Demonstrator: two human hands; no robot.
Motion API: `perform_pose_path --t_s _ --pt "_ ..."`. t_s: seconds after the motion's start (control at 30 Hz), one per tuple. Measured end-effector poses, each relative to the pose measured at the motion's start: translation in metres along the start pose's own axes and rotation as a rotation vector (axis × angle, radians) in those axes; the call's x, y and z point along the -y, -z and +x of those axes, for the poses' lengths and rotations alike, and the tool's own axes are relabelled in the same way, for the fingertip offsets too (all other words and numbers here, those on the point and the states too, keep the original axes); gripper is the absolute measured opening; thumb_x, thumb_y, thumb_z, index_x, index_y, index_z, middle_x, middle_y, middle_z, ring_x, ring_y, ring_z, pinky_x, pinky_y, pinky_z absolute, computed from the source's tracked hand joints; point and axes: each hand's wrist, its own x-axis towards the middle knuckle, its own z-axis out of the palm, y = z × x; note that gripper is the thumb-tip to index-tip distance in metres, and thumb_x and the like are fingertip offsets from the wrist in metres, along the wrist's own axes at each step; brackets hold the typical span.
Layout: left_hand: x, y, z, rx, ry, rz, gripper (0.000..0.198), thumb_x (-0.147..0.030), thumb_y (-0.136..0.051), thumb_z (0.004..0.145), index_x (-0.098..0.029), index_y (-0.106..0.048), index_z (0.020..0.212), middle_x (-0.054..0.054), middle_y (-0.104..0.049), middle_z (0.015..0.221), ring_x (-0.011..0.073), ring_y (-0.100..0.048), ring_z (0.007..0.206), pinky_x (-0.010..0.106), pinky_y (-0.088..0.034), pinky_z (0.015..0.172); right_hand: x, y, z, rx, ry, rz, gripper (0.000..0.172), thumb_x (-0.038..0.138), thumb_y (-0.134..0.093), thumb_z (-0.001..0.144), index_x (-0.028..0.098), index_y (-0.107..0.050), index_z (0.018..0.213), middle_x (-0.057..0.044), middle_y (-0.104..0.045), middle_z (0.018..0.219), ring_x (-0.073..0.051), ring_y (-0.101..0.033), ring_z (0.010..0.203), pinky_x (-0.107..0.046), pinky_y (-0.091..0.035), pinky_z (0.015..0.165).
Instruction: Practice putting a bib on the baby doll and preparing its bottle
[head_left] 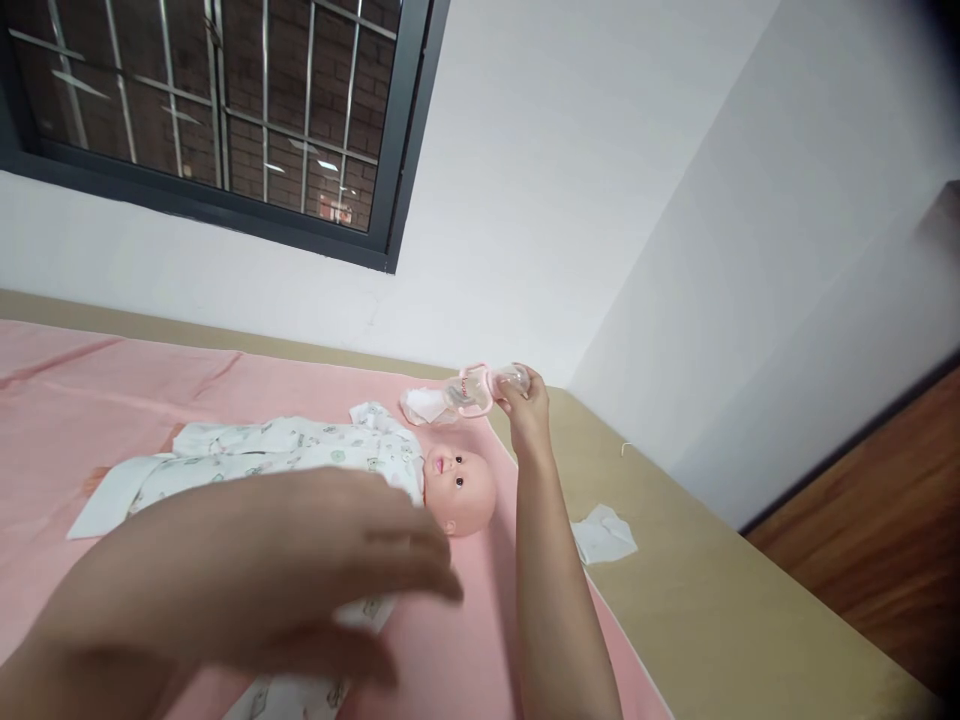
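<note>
My right hand (527,402) reaches to the back edge of the pink sheet. Its fingers are wrapped round the clear-capped end of a baby bottle (471,390) with pink handles, which is lying on its side. Just left of the bottle is a clear plastic packet (424,404) with something white in it. My left hand (352,575), blurred and close to the camera, is held over the doll with thumb and fingers apart and nothing in it. The baby doll (469,490) lies on its back in a white printed outfit; my left arm and hand hide part of it.
A pink sheet (465,640) covers much of the tan surface (675,590). A crumpled white tissue (604,534) lies right of my right forearm. White walls (555,180) and a barred window (225,110) stand behind. At the far right is a brown wood panel (877,530).
</note>
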Motion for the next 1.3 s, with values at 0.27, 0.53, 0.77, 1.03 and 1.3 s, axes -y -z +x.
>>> perform_pose_path --t_s 0.27,0.53,0.77,1.03,1.3 --pt "0.081 -0.005 0.036 -0.317 0.402 0.163 0.05 -0.039 -0.051 0.093 -0.026 -0.041 0.14 0.006 -0.052 0.138 0.0251 -0.053 0.119 0.035 -0.045 0.096 0.064 -0.062 -0.065 0.297 0.063 0.073 0.054 0.046 -0.08 0.062 0.021 -0.055 0.103 -0.004 -0.063 0.104 -0.017 -0.06 0.093 -0.031 -0.05 0.083" --pt "0.092 -0.005 0.034 -0.246 0.462 0.212 0.057 -0.022 -0.056 0.078 -0.025 -0.05 0.135 0.003 -0.063 0.125 0.0241 -0.062 0.105 0.029 -0.046 0.083 0.066 -0.087 -0.092 0.437 -0.006 0.111 0.053 0.054 -0.073 0.07 0.02 -0.055 0.107 -0.005 -0.064 0.105 -0.018 -0.061 0.095 -0.033 -0.047 0.088" --pt "0.096 -0.002 0.031 -0.186 0.448 0.271 0.048 -0.025 -0.056 0.08 -0.024 -0.054 0.128 0.004 -0.065 0.121 0.0246 -0.064 0.098 0.03 -0.046 0.076 0.065 -0.084 -0.09 0.481 -0.047 0.119 0.05 0.053 -0.075 0.068 0.02 -0.057 0.101 -0.003 -0.065 0.097 -0.017 -0.061 0.089 -0.031 -0.049 0.082" --pt "0.097 -0.003 0.033 -0.217 0.48 0.237 0.053 -0.024 -0.056 0.076 -0.029 -0.055 0.129 0.001 -0.065 0.123 0.0239 -0.064 0.098 0.029 -0.046 0.08 0.066 -0.081 -0.089 0.482 -0.04 0.136 0.049 0.052 -0.075 0.068 0.022 -0.055 0.102 -0.003 -0.064 0.103 -0.018 -0.06 0.095 -0.032 -0.049 0.086" --pt "0.097 -0.007 0.037 -0.28 0.49 0.237 0.049 -0.033 -0.056 0.077 -0.028 -0.056 0.126 0.0 -0.068 0.116 0.0225 -0.064 0.09 0.028 -0.042 0.067 0.067 -0.075 -0.081 0.426 0.034 0.116 0.05 0.052 -0.071 0.072 0.022 -0.053 0.107 -0.006 -0.063 0.11 -0.018 -0.06 0.101 -0.034 -0.048 0.091"
